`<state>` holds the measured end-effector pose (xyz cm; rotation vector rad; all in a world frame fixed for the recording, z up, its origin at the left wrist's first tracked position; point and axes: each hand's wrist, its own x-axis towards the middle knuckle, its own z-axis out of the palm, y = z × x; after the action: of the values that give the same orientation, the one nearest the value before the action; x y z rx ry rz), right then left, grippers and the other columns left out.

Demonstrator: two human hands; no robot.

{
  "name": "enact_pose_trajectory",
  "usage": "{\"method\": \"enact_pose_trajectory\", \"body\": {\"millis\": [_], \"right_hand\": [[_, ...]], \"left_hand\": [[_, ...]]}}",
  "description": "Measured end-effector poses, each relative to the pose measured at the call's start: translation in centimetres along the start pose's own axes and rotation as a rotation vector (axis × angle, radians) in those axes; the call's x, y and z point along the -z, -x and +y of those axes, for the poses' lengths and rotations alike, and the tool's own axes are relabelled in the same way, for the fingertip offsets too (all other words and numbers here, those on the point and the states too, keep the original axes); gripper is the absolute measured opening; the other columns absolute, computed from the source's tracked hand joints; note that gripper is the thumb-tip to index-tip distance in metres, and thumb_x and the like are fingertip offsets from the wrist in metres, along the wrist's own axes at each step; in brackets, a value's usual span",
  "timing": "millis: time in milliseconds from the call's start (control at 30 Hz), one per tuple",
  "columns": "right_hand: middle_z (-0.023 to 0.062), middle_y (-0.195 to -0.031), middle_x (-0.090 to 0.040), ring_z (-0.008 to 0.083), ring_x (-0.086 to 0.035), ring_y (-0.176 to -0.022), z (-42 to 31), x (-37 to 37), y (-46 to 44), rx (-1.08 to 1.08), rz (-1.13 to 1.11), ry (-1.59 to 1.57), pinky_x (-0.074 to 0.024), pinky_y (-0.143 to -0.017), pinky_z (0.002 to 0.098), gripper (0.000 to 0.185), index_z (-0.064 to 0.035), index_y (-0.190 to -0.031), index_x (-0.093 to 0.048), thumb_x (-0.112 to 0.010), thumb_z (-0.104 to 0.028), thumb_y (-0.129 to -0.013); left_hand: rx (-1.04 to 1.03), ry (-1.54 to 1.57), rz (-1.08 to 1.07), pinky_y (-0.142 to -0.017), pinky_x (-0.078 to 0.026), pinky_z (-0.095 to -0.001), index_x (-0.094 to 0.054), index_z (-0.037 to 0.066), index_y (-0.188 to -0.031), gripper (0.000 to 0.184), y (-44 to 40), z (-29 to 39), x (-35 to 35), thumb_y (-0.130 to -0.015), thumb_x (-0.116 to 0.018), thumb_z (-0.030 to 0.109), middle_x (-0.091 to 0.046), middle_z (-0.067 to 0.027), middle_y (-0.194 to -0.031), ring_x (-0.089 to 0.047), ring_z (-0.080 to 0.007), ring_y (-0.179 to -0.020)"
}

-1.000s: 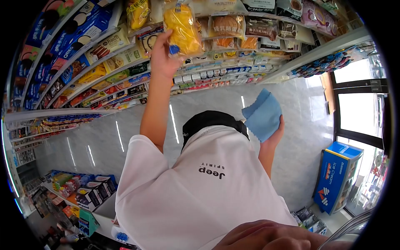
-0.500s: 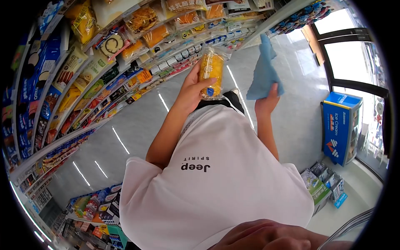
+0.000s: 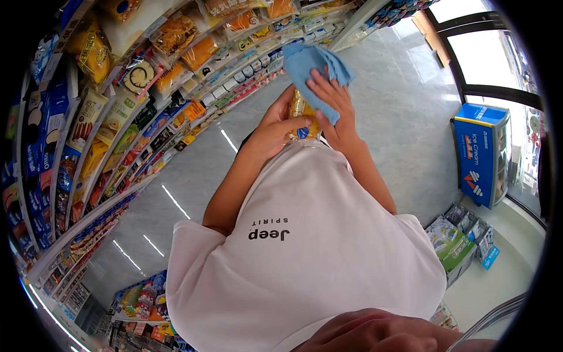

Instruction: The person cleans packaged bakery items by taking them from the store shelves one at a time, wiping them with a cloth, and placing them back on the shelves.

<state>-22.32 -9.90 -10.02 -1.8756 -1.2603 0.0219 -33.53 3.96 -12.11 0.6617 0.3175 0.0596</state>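
White T-shirt point(image 3: 316, 258): nearest the lens; dark print reads "Jeep" with "SPIRIT" in smaller letters, both upside down in this view.
Left hand point(image 3: 274, 128): gripping the packet, thumb laid across its front.
Packet point(image 3: 297, 108): in the left hand, in front of the waist; clear wrapper, yellow contents, a round blue mark near the end closest to the shirt; its finer print is too small to read.
Right hand point(image 3: 335, 108): holding the blue cloth, fingers extended over it, right beside the packet.
Blue cloth point(image 3: 302, 61): under the right hand's fingers, overlapping the packet's far end; no writing seen on it.
Carton on the shelf: cream-coloured Franzzi box point(image 3: 88, 120), the brand running up its side, biscuit sticks pictured below the name.
Blue packs point(image 3: 47, 161): left of that box, "OREO" in white, turned sideways.
Yellow bag point(image 3: 94, 53): above the Franzzi box, Chinese characters on the wrapper, too blurred to read.
Swirl cake point(image 3: 139, 76): right of the yellow bag, in a clear-fronted pack.
Top-edge pouch point(image 3: 231, 7): large white Chinese characters, partly cut off.
Green box point(image 3: 454, 252): at lower right by the wall, lettering unclear.
Blue freezer point(image 3: 480, 155): "Ice Cream" in white, an orange patch with Chinese characters, a white-and-orange logo.
Glass door point(image 3: 481, 61): dark-framed, beyond the freezer.
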Motion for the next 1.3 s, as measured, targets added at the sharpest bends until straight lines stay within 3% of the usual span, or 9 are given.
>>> {"method": "enact_pose_trajectory", "body": {"millis": [167, 267, 367, 533, 733, 867, 967, 1067, 1300], "right_hand": [[0.0082, -0.148, -0.052, 0.0335, -0.038, -0.144, -0.7, -0.3, -0.3, 0.069, -0.025, 0.035, -0.0207, -0.121, 0.0506, 0.052, -0.0100, -0.138, -0.059, -0.063, -0.011, -0.086], [0.0087, -0.147, -0.052, 0.0331, -0.038, -0.144, -0.5, 0.0, 0.6, 0.104, -0.149, -0.004, -0.0213, -0.121, 0.0499, 0.049, -0.0093, -0.136, -0.060, -0.063, -0.013, -0.088], [0.0077, -0.147, -0.053, 0.0320, -0.039, -0.144, 1.1, -0.2, -0.8, -0.016, -0.012, 0.029, -0.0221, -0.121, 0.0495, 0.048, -0.0100, -0.137, -0.060, -0.062, -0.014, -0.088], [0.0071, -0.145, -0.055, 0.0308, -0.039, -0.144, -0.5, 0.4, -0.4, 0.107, -0.188, -0.018, -0.0224, -0.121, 0.0492, 0.043, -0.0086, -0.133, -0.063, -0.059, -0.012, -0.090], [0.0047, -0.146, -0.054, 0.0298, -0.039, -0.144, 0.9, 0.4, 0.1, 0.042, -0.185, -0.083, -0.0226, -0.122, 0.0483, 0.042, -0.0108, -0.133, -0.063, -0.060, -0.017, -0.092], [0.0035, -0.147, -0.053, 0.0288, -0.038, -0.145, -1.6, 1.2, 1.0, 0.170, -0.372, -0.053, -0.0224, -0.122, 0.0486, 0.042, -0.0139, -0.133, -0.064, -0.061, -0.018, -0.092], [0.0023, -0.147, -0.053, 0.0278, -0.037, -0.145, -1.8, 1.2, 1.5, 0.164, -0.385, -0.086, -0.0236, -0.122, 0.0488, 0.045, -0.0149, -0.134, -0.063, -0.063, -0.018, -0.089], [0.0015, -0.148, -0.053, 0.0271, -0.037, -0.145, -1.5, 0.4, 1.2, 0.045, -0.261, -0.121, -0.0238, -0.122, 0.0486, 0.046, -0.0155, -0.134, -0.063, -0.064, -0.018, -0.088], [0.0056, -0.149, -0.050, 0.0310, -0.035, -0.146, -2.5, 1.1, 1.2, 0.088, -0.364, -0.081, -0.0216, -0.122, 0.0488, 0.045, -0.0121, -0.135, -0.062, -0.061, -0.017, -0.091]], "left_hand": [[0.097, 0.077, -0.031, -0.099, -0.050, -0.0343, -0.022, 0.007, -0.158, 0.084, -0.2, 0.2, 1.8, -0.085, -0.060, -0.010, -0.044, -0.0094, -0.147, -0.052, -0.0201, -0.129], [0.137, 0.037, 0.019, -0.101, -0.049, -0.0349, -0.020, 0.008, -0.158, 0.084, 0.3, 0.4, 1.7, -0.086, -0.059, -0.009, -0.042, -0.0100, -0.148, -0.049, -0.0214, -0.132], [0.043, 0.085, -0.055, -0.100, -0.050, -0.0353, -0.026, 0.007, -0.156, 0.081, 0.4, 0.0, 0.1, -0.084, -0.059, -0.010, -0.046, -0.0105, -0.144, -0.051, -0.0222, -0.130], [0.057, 0.226, -0.029, -0.107, -0.045, -0.0415, -0.034, 0.009, -0.151, 0.059, 0.2, 0.4, 0.6, -0.096, -0.053, 0.016, -0.046, -0.0089, -0.147, -0.052, -0.0260, -0.130], [0.129, 0.540, -0.029, -0.108, -0.042, -0.0488, -0.045, 0.017, -0.145, 0.056, -0.7, 0.0, 0.1, -0.101, -0.043, 0.051, -0.053, -0.0102, -0.142, -0.052, -0.0293, -0.130], [0.144, 0.442, 0.195, -0.110, -0.041, -0.0483, -0.051, 0.013, -0.141, 0.055, -1.1, 0.6, 0.9, -0.102, -0.042, 0.050, -0.056, -0.0112, -0.140, -0.054, -0.0308, -0.128], [0.150, 0.598, -0.020, -0.109, -0.043, -0.0477, -0.051, 0.010, -0.140, 0.054, -1.3, 0.3, 2.5, -0.103, -0.041, 0.049, -0.058, -0.0130, -0.138, -0.056, -0.0310, -0.125], [0.082, 0.520, 0.300, -0.108, -0.044, -0.0471, -0.053, 0.008, -0.139, 0.055, -1.2, 1.1, -0.5, -0.103, -0.041, 0.049, -0.059, -0.0145, -0.136, -0.057, -0.0318, -0.124], [0.112, 0.434, 0.202, -0.108, -0.043, -0.0463, -0.050, 0.012, -0.142, 0.062, -1.5, 0.9, 1.8, -0.101, -0.038, 0.058, -0.055, -0.0111, -0.142, -0.055, -0.0301, -0.128]]}}
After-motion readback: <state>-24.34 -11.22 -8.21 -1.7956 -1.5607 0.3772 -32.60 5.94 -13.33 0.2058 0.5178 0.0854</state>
